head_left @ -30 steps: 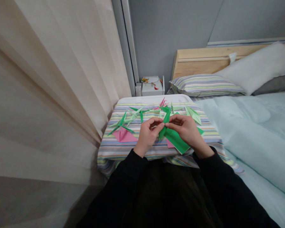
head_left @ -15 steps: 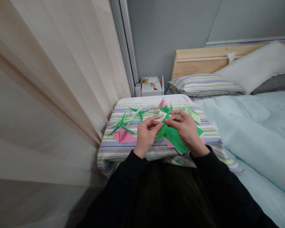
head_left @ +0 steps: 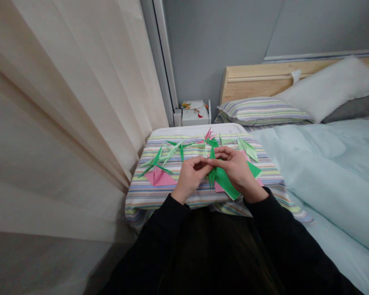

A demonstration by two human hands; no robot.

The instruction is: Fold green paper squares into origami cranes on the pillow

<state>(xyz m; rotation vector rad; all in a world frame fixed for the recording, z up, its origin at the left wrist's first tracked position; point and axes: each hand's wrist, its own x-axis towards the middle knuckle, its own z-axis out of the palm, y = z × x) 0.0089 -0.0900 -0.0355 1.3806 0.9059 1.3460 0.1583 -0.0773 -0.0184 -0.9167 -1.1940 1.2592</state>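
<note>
Between my two hands is a piece of folded green origami paper (head_left: pixel 212 176), narrow, with split points hanging toward me. My left hand (head_left: pixel 191 175) pinches it from the left with thumb and fingers. My right hand (head_left: pixel 233 166) grips it from the right, thumb tip meeting the left fingers; the paper's middle is hidden behind them. Beneath my right hand lies a flat green paper sheet (head_left: pixel 226 186), over pink paper (head_left: pixel 219 187). To the left, folded green paper cranes (head_left: pixel 155 162) and a pale green crane (head_left: pixel 172 151) lie near a pink folded paper (head_left: pixel 160 177).
A striped cloth (head_left: pixel 147 196) covers the small table, whose white edge (head_left: pixel 169 131) shows at the back. Further folded pieces lie behind my hands, one pink (head_left: pixel 209 134), one pale green (head_left: pixel 247 148). A curtain (head_left: pixel 110 102) hangs left; a bed (head_left: pixel 320 151) stands right.
My hands have drawn closer together on the folded green paper. The paper has turned so its points hang straighter down, and my right fingers have closed in more.
</note>
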